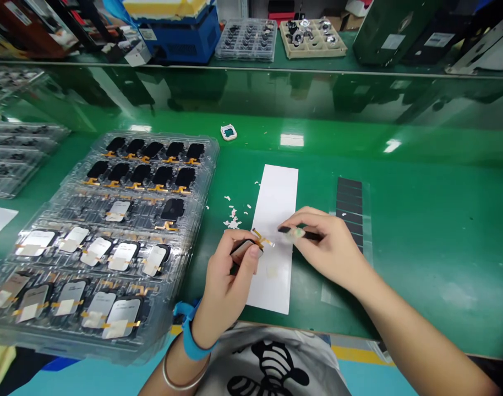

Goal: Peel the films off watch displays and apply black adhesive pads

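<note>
My left hand grips a small screen module between thumb and fingers. An orange flex cable sticks out from the module towards the right. In my right hand is a slim black tool with a pale, blurred patch along it; its exact kind cannot be made out. Its tip points left at the cable, with a small gap between them. Both hands are over a white paper strip. Tiny white scraps are scattered left of the strip.
Stacked clear trays hold several screen modules on the left. A sheet of black rectangular stickers lies on the right, partly under my right forearm. A small white-framed part sits farther back. Across the back, a shelf carries boxes and part trays.
</note>
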{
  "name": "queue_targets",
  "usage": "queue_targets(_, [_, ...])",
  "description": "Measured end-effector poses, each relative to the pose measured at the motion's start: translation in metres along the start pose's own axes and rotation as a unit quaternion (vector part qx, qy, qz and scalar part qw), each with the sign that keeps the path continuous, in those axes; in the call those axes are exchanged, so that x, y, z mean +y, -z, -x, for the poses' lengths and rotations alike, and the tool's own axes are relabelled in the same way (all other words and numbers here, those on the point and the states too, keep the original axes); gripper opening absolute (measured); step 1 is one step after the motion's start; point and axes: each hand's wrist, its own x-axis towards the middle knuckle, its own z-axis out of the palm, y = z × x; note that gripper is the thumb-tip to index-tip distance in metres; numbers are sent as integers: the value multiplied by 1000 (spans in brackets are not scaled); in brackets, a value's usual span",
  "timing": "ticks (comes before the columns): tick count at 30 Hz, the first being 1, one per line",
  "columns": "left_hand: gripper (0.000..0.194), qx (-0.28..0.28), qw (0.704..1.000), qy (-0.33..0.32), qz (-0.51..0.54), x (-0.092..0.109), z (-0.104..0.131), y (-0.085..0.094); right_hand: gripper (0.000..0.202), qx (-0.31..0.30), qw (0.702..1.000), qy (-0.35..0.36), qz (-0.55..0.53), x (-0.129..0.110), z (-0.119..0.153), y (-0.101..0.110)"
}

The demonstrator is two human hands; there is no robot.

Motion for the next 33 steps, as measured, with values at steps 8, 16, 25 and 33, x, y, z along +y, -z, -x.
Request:
queue_targets(8, [9, -14, 996, 22, 81, 3, -2, 1, 7, -10, 990, -62, -125, 2, -7, 0])
queue_targets(16, [7, -94, 990, -18, 102, 0, 1, -1, 25, -170, 913, -130, -346, -7, -2, -11])
queue_targets(25, [13, -92, 994, 5, 61, -4, 3, 1, 27, -168, 918, -110, -343, -12, 1, -12])
queue_targets(33, [15, -111, 990, 11, 92, -5, 5, 2, 12, -64, 974, -43, -213, -14, 9, -18])
